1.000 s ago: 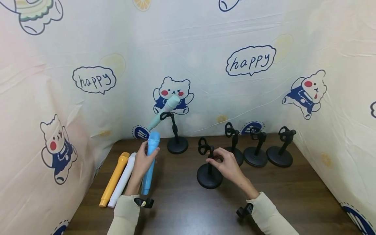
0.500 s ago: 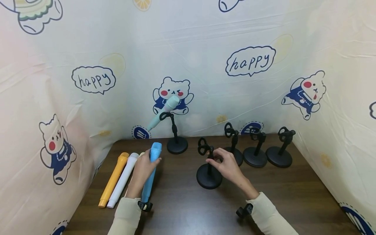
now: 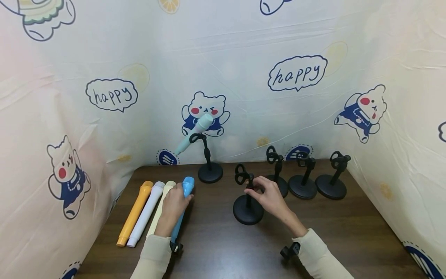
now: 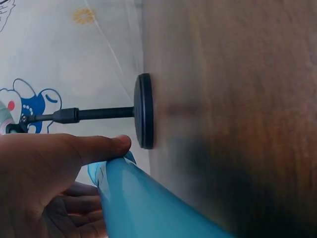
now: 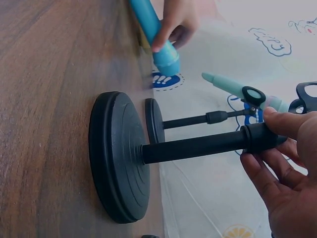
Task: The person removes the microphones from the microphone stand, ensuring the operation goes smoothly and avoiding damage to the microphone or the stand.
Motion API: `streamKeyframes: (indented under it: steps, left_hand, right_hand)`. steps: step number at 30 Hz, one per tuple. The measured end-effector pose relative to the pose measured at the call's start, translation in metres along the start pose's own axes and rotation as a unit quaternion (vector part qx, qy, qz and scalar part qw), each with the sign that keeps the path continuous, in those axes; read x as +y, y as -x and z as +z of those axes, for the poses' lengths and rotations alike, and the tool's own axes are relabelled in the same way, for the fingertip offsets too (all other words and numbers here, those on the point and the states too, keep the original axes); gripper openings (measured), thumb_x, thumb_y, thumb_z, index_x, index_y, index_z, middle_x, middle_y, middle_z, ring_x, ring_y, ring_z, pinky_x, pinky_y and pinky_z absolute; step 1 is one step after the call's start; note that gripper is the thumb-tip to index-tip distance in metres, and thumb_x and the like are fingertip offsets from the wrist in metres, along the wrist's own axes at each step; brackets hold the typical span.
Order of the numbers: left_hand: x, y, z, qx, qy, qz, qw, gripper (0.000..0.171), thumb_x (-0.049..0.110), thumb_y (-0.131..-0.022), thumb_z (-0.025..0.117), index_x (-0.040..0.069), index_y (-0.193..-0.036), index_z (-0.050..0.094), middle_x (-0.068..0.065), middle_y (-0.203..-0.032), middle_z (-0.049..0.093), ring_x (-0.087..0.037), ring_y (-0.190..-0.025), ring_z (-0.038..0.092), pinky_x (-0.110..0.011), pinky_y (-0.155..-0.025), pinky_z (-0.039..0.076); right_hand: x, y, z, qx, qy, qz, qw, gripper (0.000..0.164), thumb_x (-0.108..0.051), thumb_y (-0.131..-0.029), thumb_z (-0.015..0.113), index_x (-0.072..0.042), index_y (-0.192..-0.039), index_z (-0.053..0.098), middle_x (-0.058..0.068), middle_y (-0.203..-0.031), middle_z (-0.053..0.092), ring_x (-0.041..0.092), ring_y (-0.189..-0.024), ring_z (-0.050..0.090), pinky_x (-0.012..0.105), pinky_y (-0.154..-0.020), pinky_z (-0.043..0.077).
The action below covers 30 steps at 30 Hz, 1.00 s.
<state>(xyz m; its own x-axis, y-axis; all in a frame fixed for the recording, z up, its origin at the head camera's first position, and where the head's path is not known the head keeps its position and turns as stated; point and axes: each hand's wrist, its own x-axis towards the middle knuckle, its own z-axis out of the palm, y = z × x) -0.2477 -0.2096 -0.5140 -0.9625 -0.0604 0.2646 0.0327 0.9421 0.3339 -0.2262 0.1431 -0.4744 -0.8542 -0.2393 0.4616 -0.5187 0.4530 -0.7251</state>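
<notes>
My left hand [image 3: 173, 205] holds a blue microphone [image 3: 188, 186] low over the left part of the table, head end away from me. In the left wrist view my thumb lies along the blue microphone [image 4: 143, 203]. My right hand [image 3: 271, 197] pinches the upper post of a black microphone stand [image 3: 248, 212], whose round base is on the table and whose ring clip holds nothing. Left of the blue microphone lie a cream microphone [image 3: 155, 218], partly hidden by my left hand, a white microphone [image 3: 146, 213] and an orange microphone [image 3: 135, 213].
At the back, another black stand [image 3: 210, 173] carries a mint-green microphone [image 3: 203, 123] tilted in its clip. Three more black stands, among them the rightmost stand [image 3: 331, 186], stand at the back right of the wooden table [image 3: 313, 244]. Printed cloth [image 3: 244, 58] hangs behind and at both sides.
My left hand has lowered the blue microphone toward the table and slightly to the right, uncovering more of the cream microphone. The right hand and its stand stay put.
</notes>
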Motion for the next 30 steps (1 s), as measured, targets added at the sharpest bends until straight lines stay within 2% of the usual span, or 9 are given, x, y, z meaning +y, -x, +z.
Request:
streamKeyframes:
  steps: [12,17,24,30]
  left_hand:
    - [0.0014,0.0042,0.0092,0.021,-0.024,0.023,0.9992,0.053,0.020,-0.088,0.090,-0.009,-0.119,0.058,-0.030,-0.101,0.067,-0.050,-0.087,0.070,-0.061,-0.066,0.058]
    - [0.0019,0.0062,0.0108,0.023,-0.042,0.024,0.9986,0.054,0.021,-0.087,0.089,-0.009,-0.120,0.058,-0.030,-0.105,0.066,-0.049,-0.089,0.069,-0.061,-0.067,0.059]
    - [0.0024,0.0097,0.0098,0.049,-0.061,0.037,0.9963,0.041,0.011,-0.088,0.085,-0.011,-0.112,0.060,-0.029,-0.097,0.065,-0.046,-0.083,0.066,-0.057,-0.064,0.059]
    - [0.0015,0.0102,0.0087,0.056,-0.066,0.031,0.9958,0.045,0.013,-0.088,0.087,-0.013,-0.114,0.061,-0.031,-0.100,0.066,-0.047,-0.088,0.067,-0.057,-0.067,0.061]
  right_hand:
    - [-0.0008,0.0002,-0.0002,0.003,0.000,0.002,1.000,0.017,-0.022,-0.091,0.086,-0.015,-0.103,0.076,-0.003,-0.097,0.074,0.012,-0.087,0.073,0.048,-0.078,0.064]
    - [0.0003,0.0010,-0.0001,0.003,0.003,0.000,1.000,0.017,-0.022,-0.091,0.086,-0.015,-0.103,0.077,-0.004,-0.097,0.074,0.011,-0.087,0.073,0.045,-0.077,0.064]
    - [0.0000,0.0008,0.0004,0.005,0.002,0.001,1.000,0.018,-0.022,-0.091,0.086,-0.014,-0.105,0.077,-0.003,-0.097,0.074,0.012,-0.085,0.073,0.046,-0.076,0.064]
    - [-0.0009,0.0001,0.0001,0.005,0.003,0.003,1.000,0.019,-0.022,-0.091,0.086,-0.014,-0.105,0.077,-0.003,-0.097,0.074,0.012,-0.085,0.074,0.042,-0.075,0.064]
